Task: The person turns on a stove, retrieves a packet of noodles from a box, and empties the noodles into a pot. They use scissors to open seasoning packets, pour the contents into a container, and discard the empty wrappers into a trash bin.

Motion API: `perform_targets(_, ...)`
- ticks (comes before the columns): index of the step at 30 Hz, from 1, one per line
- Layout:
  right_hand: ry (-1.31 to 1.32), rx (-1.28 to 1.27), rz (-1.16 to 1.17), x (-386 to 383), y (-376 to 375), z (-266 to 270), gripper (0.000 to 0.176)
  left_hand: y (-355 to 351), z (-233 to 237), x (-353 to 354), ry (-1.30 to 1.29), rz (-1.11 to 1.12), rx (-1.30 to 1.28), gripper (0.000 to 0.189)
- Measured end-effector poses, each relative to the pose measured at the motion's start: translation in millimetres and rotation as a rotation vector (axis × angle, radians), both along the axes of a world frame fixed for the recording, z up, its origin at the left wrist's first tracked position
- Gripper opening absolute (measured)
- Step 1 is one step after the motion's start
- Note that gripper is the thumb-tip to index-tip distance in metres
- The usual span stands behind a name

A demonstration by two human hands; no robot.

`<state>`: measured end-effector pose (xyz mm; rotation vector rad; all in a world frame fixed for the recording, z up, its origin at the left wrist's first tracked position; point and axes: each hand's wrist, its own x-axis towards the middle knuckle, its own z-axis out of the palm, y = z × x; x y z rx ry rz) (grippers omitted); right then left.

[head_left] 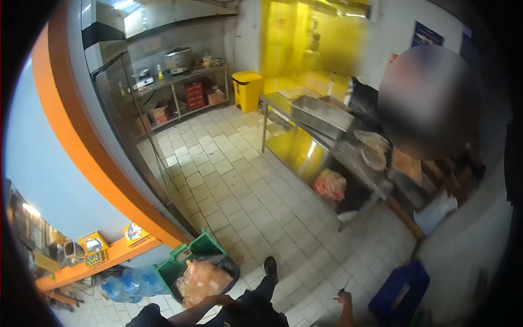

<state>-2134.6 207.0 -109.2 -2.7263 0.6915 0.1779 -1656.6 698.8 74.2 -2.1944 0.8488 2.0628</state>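
Note:
My left hand is low in the view, in front of my dark clothing, at the edge of a green bin lined with a black bag. Its fingers are too small and blurred to read. Pale pinkish material, seemingly in clear plastic, fills the bin. On the other side of my body, my right hand is held out over the tiled floor, its fingers closed around a small, thin, pointed object whose kind I cannot tell. A dark blue crate lies to the right of that hand.
A steel table carries a metal tray; a bag lies on its lower shelf. Beyond are a yellow bin and yellow strip curtain. A person stands at right. Blue water bottles lie by the orange-edged wall.

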Motion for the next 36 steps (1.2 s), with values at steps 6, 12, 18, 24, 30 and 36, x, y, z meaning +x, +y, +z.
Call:
perform_targets(6,-0.538,0.853,-1.233,216,-138,113,0.029,-172,-49,123,-0.217,-0.087,-0.500,0.082)
perform_targets(12,-0.182,1.185,-1.067,371,-134,102,0.024,-391,114,288,-0.271,0.150,-1.075,0.061)
perform_targets(18,0.144,1.184,-1.038,541,-152,81,0.024,-506,209,475,-0.067,0.345,-1.411,0.033)
perform_targets(24,0.164,1.225,-0.888,793,-246,69,0.024,-475,-97,673,-0.642,0.273,-0.502,0.054)
perform_targets(30,0.031,1.334,-0.633,1132,-323,94,0.024,-267,-124,669,-0.130,1.287,0.293,0.067)
perform_targets(36,-0.603,2.574,-0.266,1501,-409,178,0.025,-205,-114,724,-0.058,1.764,0.356,0.061)
